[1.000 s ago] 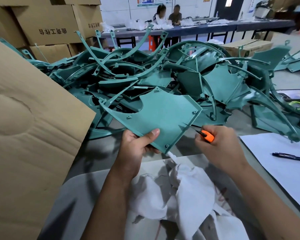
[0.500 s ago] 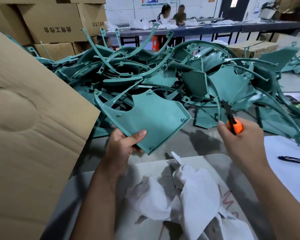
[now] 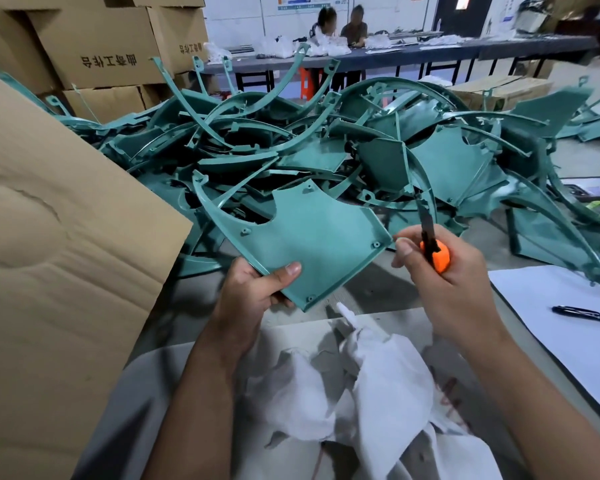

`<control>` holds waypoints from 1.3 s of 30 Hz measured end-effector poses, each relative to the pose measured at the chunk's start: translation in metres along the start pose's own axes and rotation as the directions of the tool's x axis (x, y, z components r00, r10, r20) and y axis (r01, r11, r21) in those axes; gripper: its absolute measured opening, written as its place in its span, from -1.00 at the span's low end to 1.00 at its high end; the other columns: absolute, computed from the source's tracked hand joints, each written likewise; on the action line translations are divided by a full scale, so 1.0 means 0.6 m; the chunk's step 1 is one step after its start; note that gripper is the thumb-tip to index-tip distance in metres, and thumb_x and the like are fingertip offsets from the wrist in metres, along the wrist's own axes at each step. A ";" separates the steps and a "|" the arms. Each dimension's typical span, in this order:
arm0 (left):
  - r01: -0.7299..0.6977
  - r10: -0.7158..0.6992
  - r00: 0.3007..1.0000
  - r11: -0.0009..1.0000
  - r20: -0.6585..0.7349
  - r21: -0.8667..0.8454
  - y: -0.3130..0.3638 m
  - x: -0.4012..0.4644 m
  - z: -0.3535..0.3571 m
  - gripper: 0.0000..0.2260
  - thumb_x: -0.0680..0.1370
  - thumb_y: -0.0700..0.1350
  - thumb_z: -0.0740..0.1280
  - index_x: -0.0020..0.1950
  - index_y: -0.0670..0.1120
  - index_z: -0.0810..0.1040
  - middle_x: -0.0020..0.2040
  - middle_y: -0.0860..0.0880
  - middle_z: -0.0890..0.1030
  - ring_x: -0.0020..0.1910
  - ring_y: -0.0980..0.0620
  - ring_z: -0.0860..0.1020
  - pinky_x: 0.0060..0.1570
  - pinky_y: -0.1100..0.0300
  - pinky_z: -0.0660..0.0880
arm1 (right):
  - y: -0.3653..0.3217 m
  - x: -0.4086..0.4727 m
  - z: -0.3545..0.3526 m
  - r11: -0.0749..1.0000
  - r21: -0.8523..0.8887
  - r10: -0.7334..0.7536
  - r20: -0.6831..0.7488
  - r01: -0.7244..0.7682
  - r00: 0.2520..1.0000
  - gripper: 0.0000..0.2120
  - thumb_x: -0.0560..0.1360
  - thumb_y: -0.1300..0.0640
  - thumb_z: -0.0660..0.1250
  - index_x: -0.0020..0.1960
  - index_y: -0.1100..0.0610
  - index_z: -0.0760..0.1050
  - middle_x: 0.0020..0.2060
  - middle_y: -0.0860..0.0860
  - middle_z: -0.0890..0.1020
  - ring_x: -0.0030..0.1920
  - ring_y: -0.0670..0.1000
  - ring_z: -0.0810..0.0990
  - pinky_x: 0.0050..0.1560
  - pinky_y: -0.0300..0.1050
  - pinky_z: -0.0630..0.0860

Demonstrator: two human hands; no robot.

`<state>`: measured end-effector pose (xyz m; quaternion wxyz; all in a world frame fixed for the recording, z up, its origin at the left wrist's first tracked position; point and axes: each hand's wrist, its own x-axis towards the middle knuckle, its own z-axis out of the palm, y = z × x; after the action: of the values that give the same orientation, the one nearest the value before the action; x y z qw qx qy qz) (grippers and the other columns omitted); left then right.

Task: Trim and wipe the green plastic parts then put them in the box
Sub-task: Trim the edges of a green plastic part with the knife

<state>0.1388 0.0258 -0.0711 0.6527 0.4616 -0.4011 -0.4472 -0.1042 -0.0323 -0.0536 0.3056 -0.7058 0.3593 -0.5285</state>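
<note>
Trimming looks underway, with wiping and boxing still to come. The left hand [image 3: 257, 289] pinches the flat green plastic panel [image 3: 312, 237] by its lower edge, raised above the grey worktop [image 3: 187, 306]. The right hand [image 3: 444, 271] grips an orange-handled trimming knife [image 3: 432, 244] just beside the panel's right corner (blade pointing up). 1 large heap of untrimmed green plastic parts [image 3: 326, 150] remains behind. The crumpled white cloth [image 3: 378, 393] lies below.
</note>
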 end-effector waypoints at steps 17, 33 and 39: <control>0.001 -0.002 1.000 0.996 -0.015 -0.093 0.008 -0.002 0.001 -0.70 0.43 -0.16 0.47 0.16 -0.12 0.63 0.07 -0.18 0.73 -0.12 -0.11 0.67 -0.38 0.14 0.53 | -0.001 -0.001 -0.003 0.994 0.018 0.104 -0.002 -0.104 0.995 -0.76 0.51 -0.22 0.45 -0.08 -0.19 0.41 -0.32 0.01 0.46 -0.36 -0.11 0.41 -0.36 -0.25 0.44; -0.029 0.018 0.995 0.994 -0.102 -0.107 0.014 -0.010 0.017 -0.64 0.33 -0.09 0.56 0.11 -0.04 0.67 0.09 -0.15 0.73 -0.03 -0.17 0.72 -0.05 -0.07 0.56 | 0.000 -0.006 0.007 0.925 -0.366 -0.121 -0.036 0.100 0.992 -0.71 0.66 -0.19 0.21 -0.07 0.00 0.33 -0.35 -0.11 0.45 -0.37 -0.04 0.42 -0.37 -0.21 0.26; -0.095 0.083 0.990 0.990 -0.116 -0.102 0.022 -0.015 0.053 -0.81 0.40 -0.14 0.49 -0.03 0.09 0.75 -0.08 -0.07 0.74 -0.19 -0.08 0.69 -0.41 0.14 0.54 | -0.008 -0.015 0.023 0.865 -0.443 -0.223 0.083 0.237 0.971 -0.68 0.67 -0.16 0.23 -0.11 0.05 0.34 -0.36 -0.15 0.41 -0.39 -0.13 0.39 -0.35 -0.30 0.22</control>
<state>0.1090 0.0291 -0.0512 0.7170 0.4318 -0.3599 -0.4122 -0.0915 -0.0219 -0.0581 0.0741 -0.8026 0.3808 -0.4532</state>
